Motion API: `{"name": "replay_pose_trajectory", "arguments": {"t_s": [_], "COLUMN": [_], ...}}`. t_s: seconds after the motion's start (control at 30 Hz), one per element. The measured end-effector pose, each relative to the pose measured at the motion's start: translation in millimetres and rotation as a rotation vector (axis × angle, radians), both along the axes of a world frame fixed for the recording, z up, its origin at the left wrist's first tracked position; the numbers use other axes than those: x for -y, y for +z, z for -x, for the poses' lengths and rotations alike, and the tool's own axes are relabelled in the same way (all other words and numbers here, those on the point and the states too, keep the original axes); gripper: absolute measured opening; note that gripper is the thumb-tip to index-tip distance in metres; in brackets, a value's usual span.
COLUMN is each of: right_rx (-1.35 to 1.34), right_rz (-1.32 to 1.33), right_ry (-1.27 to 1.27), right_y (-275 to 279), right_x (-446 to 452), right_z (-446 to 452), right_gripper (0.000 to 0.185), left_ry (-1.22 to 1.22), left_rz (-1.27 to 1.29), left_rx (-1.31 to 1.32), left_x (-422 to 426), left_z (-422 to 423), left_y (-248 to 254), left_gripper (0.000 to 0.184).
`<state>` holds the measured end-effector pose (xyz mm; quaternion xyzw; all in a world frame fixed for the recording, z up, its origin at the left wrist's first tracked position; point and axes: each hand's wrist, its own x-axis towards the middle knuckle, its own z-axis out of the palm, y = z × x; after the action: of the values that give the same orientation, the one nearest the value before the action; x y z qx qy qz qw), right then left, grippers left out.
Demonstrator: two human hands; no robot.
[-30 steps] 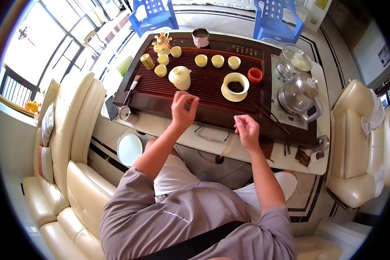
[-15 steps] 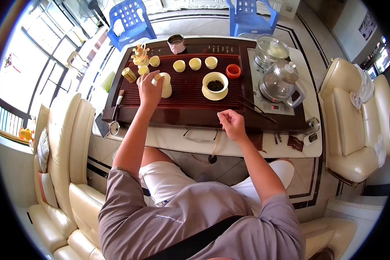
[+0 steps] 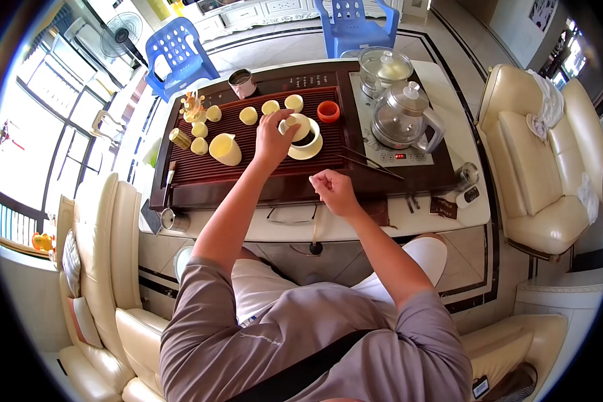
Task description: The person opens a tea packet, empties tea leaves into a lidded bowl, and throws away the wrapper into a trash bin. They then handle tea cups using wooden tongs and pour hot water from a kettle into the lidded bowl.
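My left hand point(image 3: 273, 142) is closed on a pale yellow gaiwan lid point(image 3: 297, 124), held tilted over the gaiwan point(image 3: 308, 149). Dark tea leaves show inside the bowl below the lid's edge; the lid and hand hide the rest. Whether lid and rim touch I cannot tell. My right hand point(image 3: 335, 190) hovers by the front edge of the tea tray point(image 3: 248, 189), fingers curled in, with nothing seen in them. Left of my left hand stands a pale yellow pitcher point(image 3: 225, 150). Several small tea cups point(image 3: 248, 116) stand behind it, and a red cup point(image 3: 328, 112) is behind the gaiwan.
A glass kettle point(image 3: 398, 120) and a lidded glass pot point(image 3: 382, 70) stand on the heating plate at right. Dark tongs point(image 3: 372, 164) lie on the tray's right part. A brush point(image 3: 171, 177) lies at left, near a gold canister point(image 3: 179, 139). Glasses point(image 3: 291, 220) lie at the front edge.
My left hand has moved right, from the pitcher to over the gaiwan, with the lid in it. The pitcher's open top now shows. My right hand stays curled near the tray's edge.
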<state>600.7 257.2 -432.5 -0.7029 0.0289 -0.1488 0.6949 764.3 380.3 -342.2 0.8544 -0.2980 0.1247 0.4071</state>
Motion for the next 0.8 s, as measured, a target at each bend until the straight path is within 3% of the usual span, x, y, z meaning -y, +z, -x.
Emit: {"name": "replay_pose_trajectory", "arguments": {"t_s": [0.23, 0.43, 0.53, 0.63, 0.7, 0.73, 0.8], "right_rx": [0.020, 0.023, 0.019, -0.001, 0.128, 0.126, 0.361], "right_rz": [-0.017, -0.040, -0.006, -0.156, 0.240, 0.241, 0.779], "right_ry": [-0.018, -0.019, 0.011, -0.034, -0.215, -0.209, -0.364], "right_y": [-1.9, -4.8, -7.1, 0.8, 14.8, 27.3, 48.7], "right_x": [-2.2, -2.1, -2.5, -0.9, 6.4, 9.1, 14.8], "right_z": [-0.4, -0.5, -1.1, -8.0, -20.1, -28.7, -49.2], "right_gripper": [0.020, 0.019, 0.017, 0.016, 0.048, 0.048, 0.097], "left_ry": [0.050, 0.109, 0.123, 0.130, 0.133, 0.128, 0.124], "left_rz": [-0.027, 0.246, 0.261, 0.274, 0.278, 0.283, 0.296], "left_rx": [0.018, -0.010, -0.012, -0.022, -0.028, -0.023, -0.017], "left_x": [-1.9, -4.7, -9.2, -11.0, -12.5, -13.2, -15.0], "left_z": [-2.7, -6.9, -8.4, -5.9, -6.0, -6.2, -6.0], "left_y": [-6.8, 1.3, 4.1, 4.3, 2.3, 1.3, -0.1], "left_gripper": [0.031, 0.030, 0.030, 0.031, 0.031, 0.030, 0.030]}}
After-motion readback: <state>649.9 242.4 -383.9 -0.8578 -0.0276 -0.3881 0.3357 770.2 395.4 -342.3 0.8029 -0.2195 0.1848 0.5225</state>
